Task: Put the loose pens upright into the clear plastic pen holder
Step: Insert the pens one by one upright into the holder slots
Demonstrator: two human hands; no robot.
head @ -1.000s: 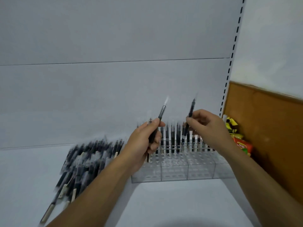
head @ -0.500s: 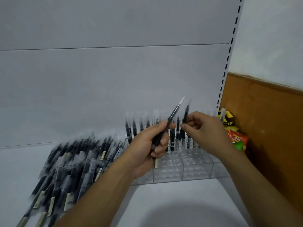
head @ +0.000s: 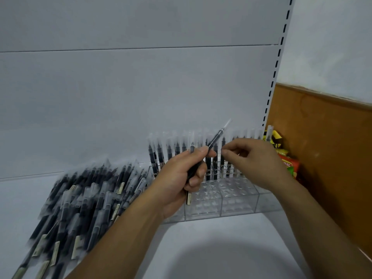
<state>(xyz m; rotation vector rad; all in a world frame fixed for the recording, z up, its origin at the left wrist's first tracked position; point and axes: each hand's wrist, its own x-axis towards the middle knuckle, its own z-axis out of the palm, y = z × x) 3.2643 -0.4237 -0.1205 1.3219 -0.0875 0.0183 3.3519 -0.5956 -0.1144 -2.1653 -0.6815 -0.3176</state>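
Mid-frame, the left hand grips 1 pen, tilted toward the right hand, likely to pass it across. I cannot tell whether the right hand's curled fingers pinch anything. The clear pen holder stands below them, and the loose pens lie lower left.

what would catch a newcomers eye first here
The big heap of loose black pens sprawled on the white shelf at left grabs the eye first. Next, at centre, the left hand grips one black pen tilted up to the right, in front of the clear plastic pen holder, whose back rows hold upright pens. The right hand reaches its fingertips to those standing pens; whether it pinches one is unclear.
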